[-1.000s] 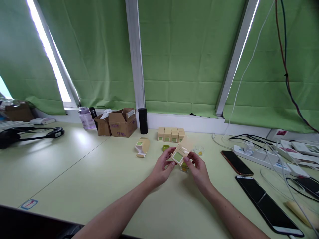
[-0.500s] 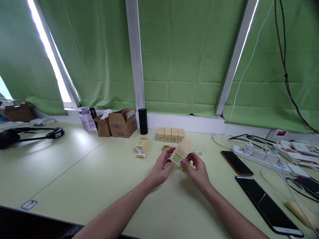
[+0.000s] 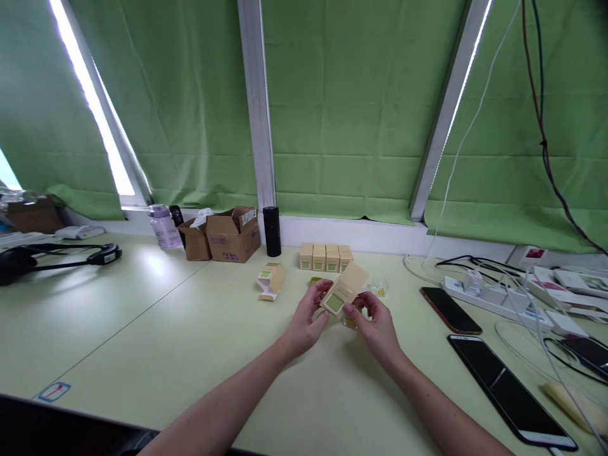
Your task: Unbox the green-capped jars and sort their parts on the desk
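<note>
Holding a small tan carton (image 3: 344, 290) with a green square on its face, both hands meet just above the table (image 3: 190, 329), a little in front of a row of four similar boxes (image 3: 325, 256). The carton looks like thin card: light, probably flat or empty, and easy to crease. I judge it best taken by its edges and corners with light fingertip pressure, not squeezed across the broad face. It sits tilted, its upper end leaning to the right. The left hand (image 3: 306, 323) comes in from the lower left, fingers curled, thumb and fingertips pinching the carton's lower left edge. The right hand (image 3: 377, 326) mirrors it, thumb at the lower right edge and fingers curled behind. A small jar (image 3: 350, 323) shows just under the hands; I cannot tell whether it touches them.
</note>
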A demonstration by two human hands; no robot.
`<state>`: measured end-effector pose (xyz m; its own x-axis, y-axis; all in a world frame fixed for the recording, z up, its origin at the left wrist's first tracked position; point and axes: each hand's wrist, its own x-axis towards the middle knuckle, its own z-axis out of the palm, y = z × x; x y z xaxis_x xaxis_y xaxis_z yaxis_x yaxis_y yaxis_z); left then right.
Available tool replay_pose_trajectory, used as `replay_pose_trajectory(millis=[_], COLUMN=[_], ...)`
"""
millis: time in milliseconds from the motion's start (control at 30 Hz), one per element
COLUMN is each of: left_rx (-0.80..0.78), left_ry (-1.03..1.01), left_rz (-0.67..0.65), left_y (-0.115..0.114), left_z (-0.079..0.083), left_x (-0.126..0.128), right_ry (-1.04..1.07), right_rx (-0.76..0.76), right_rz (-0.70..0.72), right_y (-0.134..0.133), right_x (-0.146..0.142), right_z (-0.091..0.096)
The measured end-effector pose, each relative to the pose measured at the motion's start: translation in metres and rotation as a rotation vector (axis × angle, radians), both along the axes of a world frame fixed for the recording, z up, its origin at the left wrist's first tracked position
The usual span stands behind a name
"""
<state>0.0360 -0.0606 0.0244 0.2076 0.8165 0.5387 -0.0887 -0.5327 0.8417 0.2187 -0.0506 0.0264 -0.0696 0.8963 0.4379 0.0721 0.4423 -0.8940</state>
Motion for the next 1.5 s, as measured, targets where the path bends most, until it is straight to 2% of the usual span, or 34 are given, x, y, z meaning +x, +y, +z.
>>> replay_pose_trajectory(millis=[700, 1100, 1333, 1500], left_rx=[0.013, 0.002, -0.035, -0.032], left_ry=[0.030, 0.033, 0.013, -0.004], left_rz=[-0.011, -0.072, -0.020, -0.052], left_y=[0.0005, 0.0026, 0.0002, -0.0006], left_z=[0.0002, -0.0036, -0.0001, 0.0022], left_x=[-0.0008, -0.0028, 0.0021, 0.0031], right_ry=[0.048, 0.136, 0.149, 0.172], right_rx=[-0.021, -0.070, -0.087, -0.094], right_rz=[-0.003, 0.025, 0.035, 0.051], right_y=[-0.0020, 0.0070, 0.0062, 0.0068], right_x=[-0.0005, 0.0031, 0.0030, 0.0031], right_z=[0.0020, -0.0068, -0.0070, -0.0075])
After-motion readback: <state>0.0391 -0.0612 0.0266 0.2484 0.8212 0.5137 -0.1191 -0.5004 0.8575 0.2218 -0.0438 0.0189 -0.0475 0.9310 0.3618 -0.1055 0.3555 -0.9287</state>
